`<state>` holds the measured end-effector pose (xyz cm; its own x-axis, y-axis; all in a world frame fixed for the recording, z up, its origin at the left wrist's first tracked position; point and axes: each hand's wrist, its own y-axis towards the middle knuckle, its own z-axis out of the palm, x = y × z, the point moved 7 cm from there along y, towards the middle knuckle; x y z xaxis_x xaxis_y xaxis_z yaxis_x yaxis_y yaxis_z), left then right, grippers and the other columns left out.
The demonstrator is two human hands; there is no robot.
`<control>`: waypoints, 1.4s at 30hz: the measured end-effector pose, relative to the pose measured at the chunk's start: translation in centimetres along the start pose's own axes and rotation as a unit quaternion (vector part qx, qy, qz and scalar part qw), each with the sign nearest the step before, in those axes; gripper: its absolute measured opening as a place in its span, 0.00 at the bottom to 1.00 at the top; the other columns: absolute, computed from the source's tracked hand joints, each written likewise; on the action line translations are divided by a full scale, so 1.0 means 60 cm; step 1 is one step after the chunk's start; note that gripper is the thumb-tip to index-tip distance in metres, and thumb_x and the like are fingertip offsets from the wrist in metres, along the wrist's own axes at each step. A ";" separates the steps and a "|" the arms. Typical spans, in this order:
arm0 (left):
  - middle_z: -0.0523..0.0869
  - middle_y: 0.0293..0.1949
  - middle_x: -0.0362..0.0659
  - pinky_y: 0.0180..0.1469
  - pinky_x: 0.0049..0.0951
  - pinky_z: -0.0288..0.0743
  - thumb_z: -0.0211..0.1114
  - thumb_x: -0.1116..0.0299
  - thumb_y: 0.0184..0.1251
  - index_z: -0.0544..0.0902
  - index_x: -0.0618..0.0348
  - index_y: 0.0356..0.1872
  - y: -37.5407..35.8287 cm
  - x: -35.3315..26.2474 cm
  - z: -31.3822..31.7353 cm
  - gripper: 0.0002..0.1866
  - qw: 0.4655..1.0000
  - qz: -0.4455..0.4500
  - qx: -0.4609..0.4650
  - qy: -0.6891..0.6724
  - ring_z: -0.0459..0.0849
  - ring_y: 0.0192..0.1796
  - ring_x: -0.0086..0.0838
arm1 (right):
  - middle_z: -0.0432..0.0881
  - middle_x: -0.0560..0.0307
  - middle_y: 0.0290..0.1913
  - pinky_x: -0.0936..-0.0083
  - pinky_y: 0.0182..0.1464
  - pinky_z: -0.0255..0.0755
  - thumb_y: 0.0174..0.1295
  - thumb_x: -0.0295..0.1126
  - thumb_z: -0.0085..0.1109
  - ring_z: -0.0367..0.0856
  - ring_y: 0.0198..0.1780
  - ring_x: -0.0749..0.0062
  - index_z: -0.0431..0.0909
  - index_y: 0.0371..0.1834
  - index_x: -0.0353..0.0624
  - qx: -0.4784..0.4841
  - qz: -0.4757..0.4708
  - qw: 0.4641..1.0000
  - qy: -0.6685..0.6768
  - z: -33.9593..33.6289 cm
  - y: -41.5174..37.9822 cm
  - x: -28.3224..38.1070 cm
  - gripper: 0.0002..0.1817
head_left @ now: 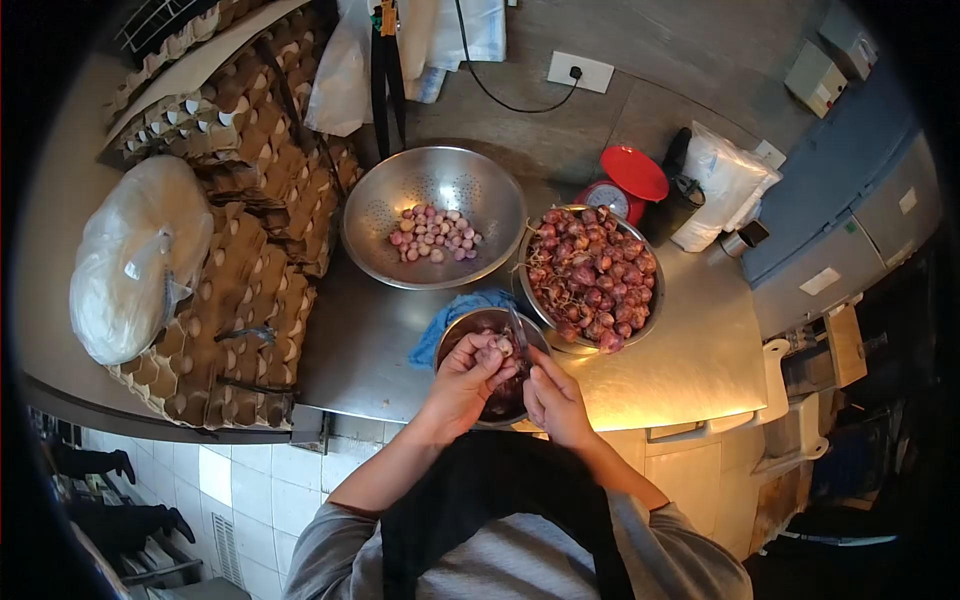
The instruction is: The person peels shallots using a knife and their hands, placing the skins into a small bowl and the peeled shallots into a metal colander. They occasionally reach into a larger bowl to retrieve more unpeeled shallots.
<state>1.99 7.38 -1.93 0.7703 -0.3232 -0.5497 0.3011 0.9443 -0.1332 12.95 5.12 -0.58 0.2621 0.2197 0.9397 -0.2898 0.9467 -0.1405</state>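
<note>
My left hand pinches a pale shallot over a small metal bowl at the table's front edge. A knife is gripped in my right hand, its blade pointing up beside the shallot. Dark skins show inside the small bowl, partly hidden by my hands. Behind it to the left, a large perforated colander holds several peeled shallots. To the right, a metal bowl is heaped with unpeeled red shallots.
A blue cloth lies beside the small bowl on the steel table. Stacked egg trays and a filled plastic bag occupy the left. A red kitchen scale and a white bag stand at the back right.
</note>
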 end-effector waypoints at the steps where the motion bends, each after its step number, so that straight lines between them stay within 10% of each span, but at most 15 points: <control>1: 0.79 0.41 0.37 0.47 0.23 0.74 0.57 0.72 0.62 0.74 0.56 0.42 0.001 0.000 0.001 0.08 1.000 0.004 0.000 -0.003 0.79 0.42 0.23 | 0.58 0.67 0.14 0.88 0.16 0.52 0.68 0.33 0.39 0.55 0.14 0.86 0.55 0.65 0.43 0.011 -0.003 1.000 -0.005 0.009 -0.004 0.008 0.23; 11: 0.78 0.40 0.37 0.50 0.27 0.73 0.55 0.77 0.63 0.72 0.53 0.38 -0.002 -0.002 0.007 0.06 1.000 0.024 0.008 0.005 0.77 0.44 0.22 | 0.58 0.70 0.17 0.90 0.19 0.51 0.68 0.33 0.39 0.55 0.16 0.88 0.56 0.65 0.40 0.009 -0.050 0.998 -0.042 0.012 0.001 0.014 0.23; 15: 0.78 0.40 0.37 0.50 0.26 0.73 0.55 0.77 0.63 0.72 0.53 0.39 0.001 0.002 0.001 0.06 1.000 0.023 0.013 0.003 0.77 0.45 0.22 | 0.70 0.60 0.52 0.91 0.39 0.63 0.67 0.31 0.41 0.68 0.39 0.87 0.59 0.63 0.38 0.015 -0.026 0.999 -0.012 0.002 -0.004 -0.002 0.22; 23: 0.78 0.41 0.38 0.48 0.24 0.73 0.55 0.74 0.64 0.72 0.54 0.43 -0.004 0.002 0.009 0.07 1.000 -0.001 0.007 -0.002 0.78 0.43 0.22 | 0.58 0.67 0.13 0.88 0.15 0.51 0.68 0.36 0.39 0.54 0.12 0.85 0.56 0.65 0.45 0.006 0.004 1.000 0.011 -0.004 -0.002 -0.012 0.22; 42: 0.78 0.46 0.41 0.52 0.26 0.72 0.52 0.72 0.66 0.72 0.60 0.50 -0.007 -0.007 0.001 0.13 0.997 0.003 -0.027 0.066 0.78 0.46 0.26 | 0.68 0.72 0.32 0.94 0.24 0.50 0.68 0.33 0.40 0.56 0.23 0.92 0.58 0.64 0.42 0.001 -0.045 0.997 -0.062 -0.003 0.000 0.009 0.22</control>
<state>1.57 7.13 -1.58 0.6899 -0.3089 -0.6548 0.2621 0.9496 -0.1718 13.27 5.29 -0.17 0.1714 0.1036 0.9797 -0.2720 0.9608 -0.0541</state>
